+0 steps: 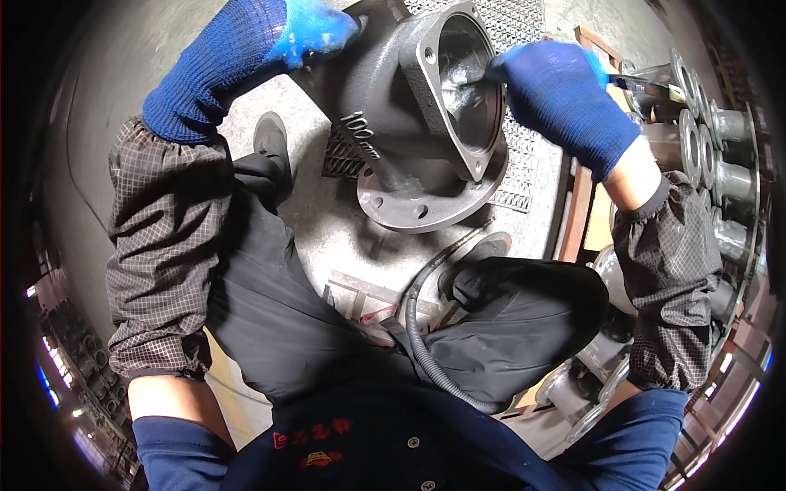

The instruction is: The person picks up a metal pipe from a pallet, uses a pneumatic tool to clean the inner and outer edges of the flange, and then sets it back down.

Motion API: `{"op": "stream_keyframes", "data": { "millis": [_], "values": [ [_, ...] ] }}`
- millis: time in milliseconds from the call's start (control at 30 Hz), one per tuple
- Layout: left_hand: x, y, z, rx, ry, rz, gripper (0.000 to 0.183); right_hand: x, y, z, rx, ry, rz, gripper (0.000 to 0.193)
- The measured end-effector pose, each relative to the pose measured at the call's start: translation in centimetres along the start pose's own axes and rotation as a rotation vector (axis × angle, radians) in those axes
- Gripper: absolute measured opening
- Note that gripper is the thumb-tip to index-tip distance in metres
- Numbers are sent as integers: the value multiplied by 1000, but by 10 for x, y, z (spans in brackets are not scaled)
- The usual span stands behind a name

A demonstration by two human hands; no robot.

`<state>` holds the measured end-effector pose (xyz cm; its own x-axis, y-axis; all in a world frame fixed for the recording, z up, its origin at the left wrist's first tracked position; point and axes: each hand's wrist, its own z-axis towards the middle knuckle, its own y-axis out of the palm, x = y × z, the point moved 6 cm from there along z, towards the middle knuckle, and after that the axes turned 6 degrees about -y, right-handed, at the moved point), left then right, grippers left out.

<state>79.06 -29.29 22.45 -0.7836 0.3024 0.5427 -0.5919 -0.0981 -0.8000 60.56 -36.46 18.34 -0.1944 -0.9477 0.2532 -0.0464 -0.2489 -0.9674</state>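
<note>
A dark grey cast-metal valve body [368, 106] stands in front of me on a round bolt-hole flange [434, 214]. Its square-flanged opening faces right, and the inside wall looks shiny. My left hand [315, 34], in a blue coated glove, is closed against the upper left of the casting. At the mouth of the opening is my right hand [561, 94], also gloved in blue, with its fingers wrapped round a slim dark tool [647, 86]. One end of the tool sticks out to the right of the fist; the other points into the opening. Its exact kind is unclear.
Beneath the casting lies a metal grating [517, 151]. Several flanged pipe pieces [733, 180] are stacked on the right, beside a rusty brown frame [575, 217]. A ribbed grey hose [422, 348] runs between my legs, and a shoe [270, 139] is left of the casting.
</note>
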Motion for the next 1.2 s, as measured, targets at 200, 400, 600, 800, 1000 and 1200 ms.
{"op": "stream_keyframes", "data": {
  "millis": [200,400,600,800,1000,1200],
  "values": [
    [21,0,1,-13,-18,78,59,6,-1,0,16,-26,-59,17],
    [7,3,10,16,31,44,60,18,-23,-16,-14,-7,-115,18],
    [6,1,-3,67,-23,88,56,26,-19,-8,50,19,-79,14],
    [-1,-3,-13,27,-205,28,58,20,-11,-15,-160,-12,618,22],
    [-25,-2,-29,-28,-544,-53,59,37,-40,-73,220,714,1059,36],
    [-43,4,-60,196,-643,-429,56,-32,45,-116,562,938,1872,52]
  ]
}}
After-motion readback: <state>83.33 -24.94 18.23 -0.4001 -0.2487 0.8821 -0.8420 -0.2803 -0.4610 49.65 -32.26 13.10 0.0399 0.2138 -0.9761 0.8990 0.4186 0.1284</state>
